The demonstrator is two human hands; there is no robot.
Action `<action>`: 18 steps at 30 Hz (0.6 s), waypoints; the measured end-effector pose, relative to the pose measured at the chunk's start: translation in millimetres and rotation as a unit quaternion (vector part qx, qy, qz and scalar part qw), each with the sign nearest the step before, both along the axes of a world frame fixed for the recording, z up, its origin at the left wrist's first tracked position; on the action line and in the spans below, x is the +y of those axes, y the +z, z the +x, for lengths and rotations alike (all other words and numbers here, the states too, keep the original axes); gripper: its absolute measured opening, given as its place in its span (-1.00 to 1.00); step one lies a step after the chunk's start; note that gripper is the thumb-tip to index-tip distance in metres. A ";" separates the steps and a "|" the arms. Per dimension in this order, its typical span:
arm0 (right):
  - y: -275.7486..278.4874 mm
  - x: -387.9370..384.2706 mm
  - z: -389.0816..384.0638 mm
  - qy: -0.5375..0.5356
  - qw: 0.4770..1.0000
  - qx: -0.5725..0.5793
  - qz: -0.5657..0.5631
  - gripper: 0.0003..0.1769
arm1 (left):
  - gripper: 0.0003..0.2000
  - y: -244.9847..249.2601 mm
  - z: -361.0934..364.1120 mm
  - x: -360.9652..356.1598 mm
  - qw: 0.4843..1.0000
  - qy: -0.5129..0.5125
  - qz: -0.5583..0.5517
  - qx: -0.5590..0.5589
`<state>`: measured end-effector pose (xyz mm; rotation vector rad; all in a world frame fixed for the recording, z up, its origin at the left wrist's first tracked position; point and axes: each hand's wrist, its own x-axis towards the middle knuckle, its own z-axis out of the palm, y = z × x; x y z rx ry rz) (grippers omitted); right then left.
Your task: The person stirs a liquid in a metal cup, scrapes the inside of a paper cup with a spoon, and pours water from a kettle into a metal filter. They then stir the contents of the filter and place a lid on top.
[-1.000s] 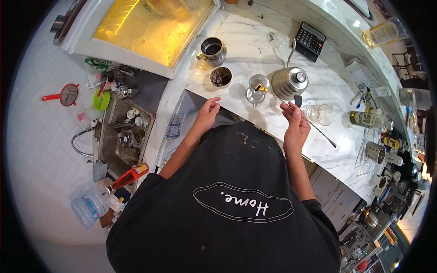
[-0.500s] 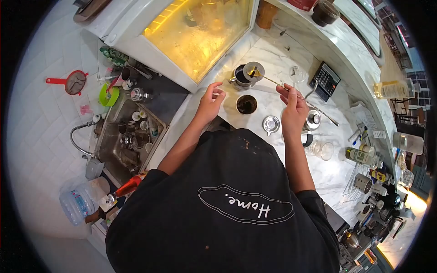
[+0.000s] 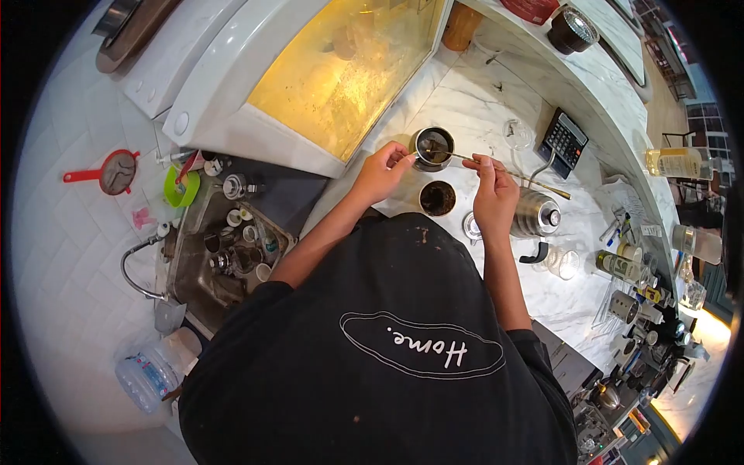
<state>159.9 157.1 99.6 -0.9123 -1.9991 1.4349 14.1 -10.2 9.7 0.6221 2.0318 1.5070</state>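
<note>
My right hand (image 3: 496,195) pinches the shaft of a long bar spoon (image 3: 535,182). The spoon's lower end reaches into a metal cup (image 3: 419,161) that holds dark liquid. At the cup's left side, my left hand (image 3: 384,172) has thumb and fingers closed on its edge or handle. Just below it stands a second cup (image 3: 438,198) with dark, grainy-looking contents. Partly behind my right hand lies a small round metal dish (image 3: 470,225). A metal gooseneck kettle (image 3: 535,215) stands to the right of that hand.
A lit display case (image 3: 329,81) borders the counter at upper left. The sink (image 3: 186,283) at left holds several dishes. At right are a calculator (image 3: 564,143), a glass jug (image 3: 563,263) and several bottles.
My left hand has moved right to the metal cup and closed on it. The spoon's end, earlier over a round piece beside the cup, is now inside the cup. The view has shifted slightly.
</note>
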 end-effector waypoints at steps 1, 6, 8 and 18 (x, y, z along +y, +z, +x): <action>0.2 0.3 -1.1 -0.002 1.000 -0.002 0.003 -0.61 | -0.74 3.2 -2.3 0.5 1.000 -0.010 0.013 0.003; 18.1 3.0 1.5 -0.013 0.999 -0.011 0.036 -0.65 | -0.74 16.1 -11.1 -0.6 0.997 -0.068 -0.033 -0.014; 27.7 5.7 5.4 -0.011 0.998 -0.014 0.059 -0.66 | -0.73 14.9 -12.0 0.3 0.997 -0.075 -0.024 -0.023; 44.1 16.8 1.1 0.200 0.975 -0.024 0.095 -0.78 | -0.74 3.9 -9.5 -0.6 0.995 -0.073 0.006 -0.066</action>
